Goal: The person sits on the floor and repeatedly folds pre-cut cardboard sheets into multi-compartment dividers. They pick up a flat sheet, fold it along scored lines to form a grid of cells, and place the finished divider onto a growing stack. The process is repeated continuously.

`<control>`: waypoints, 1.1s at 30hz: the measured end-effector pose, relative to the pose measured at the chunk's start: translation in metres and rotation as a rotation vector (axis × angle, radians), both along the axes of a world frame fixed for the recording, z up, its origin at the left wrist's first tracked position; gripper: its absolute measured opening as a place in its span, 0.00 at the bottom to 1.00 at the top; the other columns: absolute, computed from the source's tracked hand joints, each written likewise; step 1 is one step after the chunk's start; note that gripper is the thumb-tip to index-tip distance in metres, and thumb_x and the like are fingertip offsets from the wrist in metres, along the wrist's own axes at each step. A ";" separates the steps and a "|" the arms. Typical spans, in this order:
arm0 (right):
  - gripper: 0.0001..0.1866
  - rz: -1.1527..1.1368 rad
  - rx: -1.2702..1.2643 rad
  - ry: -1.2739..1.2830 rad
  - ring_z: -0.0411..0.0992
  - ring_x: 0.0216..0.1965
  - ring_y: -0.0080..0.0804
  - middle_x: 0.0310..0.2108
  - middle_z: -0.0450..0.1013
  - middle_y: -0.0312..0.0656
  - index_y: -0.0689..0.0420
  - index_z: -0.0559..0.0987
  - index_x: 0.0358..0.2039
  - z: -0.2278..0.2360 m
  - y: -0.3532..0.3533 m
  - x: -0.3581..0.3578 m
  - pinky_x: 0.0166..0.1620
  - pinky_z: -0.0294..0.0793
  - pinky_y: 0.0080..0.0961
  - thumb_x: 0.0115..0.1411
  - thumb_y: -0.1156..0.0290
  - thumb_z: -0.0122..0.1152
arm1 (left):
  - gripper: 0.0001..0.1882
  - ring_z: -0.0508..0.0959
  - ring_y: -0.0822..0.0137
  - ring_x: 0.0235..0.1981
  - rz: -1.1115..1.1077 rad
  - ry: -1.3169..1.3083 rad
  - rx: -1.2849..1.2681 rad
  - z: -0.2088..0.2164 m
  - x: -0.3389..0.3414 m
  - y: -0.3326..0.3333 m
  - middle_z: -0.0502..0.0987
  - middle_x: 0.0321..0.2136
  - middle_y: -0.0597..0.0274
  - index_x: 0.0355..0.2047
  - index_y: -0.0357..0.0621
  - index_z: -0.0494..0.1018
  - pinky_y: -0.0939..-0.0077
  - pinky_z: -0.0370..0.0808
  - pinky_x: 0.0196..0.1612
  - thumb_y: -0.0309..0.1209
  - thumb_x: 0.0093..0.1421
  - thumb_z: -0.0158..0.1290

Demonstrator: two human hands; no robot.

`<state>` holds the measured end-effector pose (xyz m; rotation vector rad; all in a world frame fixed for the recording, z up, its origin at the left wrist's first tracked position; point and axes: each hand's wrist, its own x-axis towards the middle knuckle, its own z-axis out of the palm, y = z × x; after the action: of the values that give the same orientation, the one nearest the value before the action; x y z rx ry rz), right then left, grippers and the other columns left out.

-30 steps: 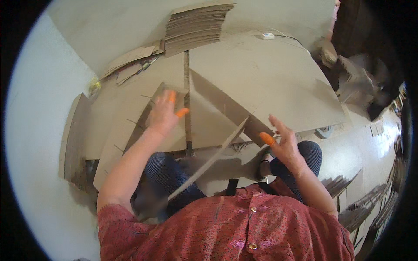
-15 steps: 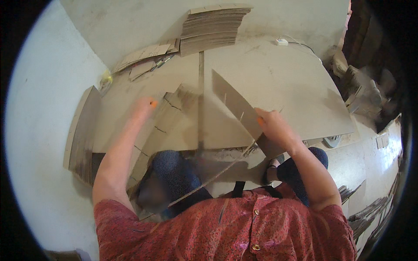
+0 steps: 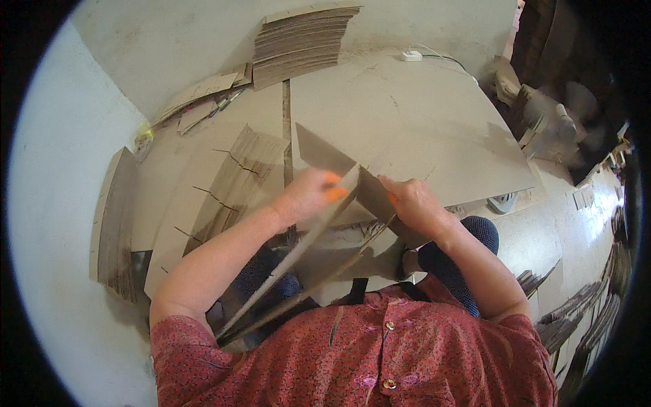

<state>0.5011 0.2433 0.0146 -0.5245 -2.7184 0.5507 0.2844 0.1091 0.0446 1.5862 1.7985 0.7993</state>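
R hand (image 3: 417, 207) grips upright cardboard strip (image 3: 322, 150) at near edge of table (image 3: 420, 122); L hand (image 3: 308, 194), blurred, seems to pinch crossing strip (image 3: 305, 243) by far end. Prob. best keep both square, push gently & evenly

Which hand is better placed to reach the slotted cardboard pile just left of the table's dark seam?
Probably the left hand: it is nearer the pile, on the same side. The right hand is farther off and grips a cardboard strip. Blur hides whether the left is free.

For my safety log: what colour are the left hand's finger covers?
Finger covers: orange, clearest in the head view.
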 end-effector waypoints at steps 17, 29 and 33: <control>0.25 -0.024 -0.028 -0.069 0.72 0.27 0.57 0.23 0.72 0.59 0.55 0.66 0.58 0.003 0.006 0.000 0.32 0.70 0.47 0.58 0.74 0.49 | 0.22 0.76 0.46 0.32 0.843 0.836 -0.161 -0.046 -0.220 -0.118 0.77 0.28 0.47 0.30 0.36 0.76 0.55 0.72 0.35 0.47 0.59 0.52; 0.29 0.141 0.022 0.348 0.71 0.25 0.53 0.28 0.72 0.53 0.54 0.68 0.57 0.006 -0.005 0.018 0.29 0.70 0.42 0.53 0.82 0.51 | 0.20 0.75 0.47 0.33 0.509 0.731 -0.166 0.007 -0.164 -0.039 0.76 0.29 0.45 0.31 0.36 0.74 0.58 0.71 0.36 0.44 0.58 0.52; 0.29 0.127 0.005 0.315 0.70 0.24 0.52 0.25 0.71 0.51 0.55 0.69 0.57 0.017 -0.010 0.013 0.29 0.70 0.41 0.51 0.83 0.50 | 0.16 0.74 0.54 0.24 0.335 0.543 -0.096 0.001 -0.099 -0.001 0.74 0.21 0.44 0.31 0.32 0.76 0.62 0.70 0.31 0.37 0.58 0.55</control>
<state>0.5142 0.2332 0.0316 -0.2400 -2.4609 0.6020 0.1854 0.1084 0.0456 1.5573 2.4953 0.4298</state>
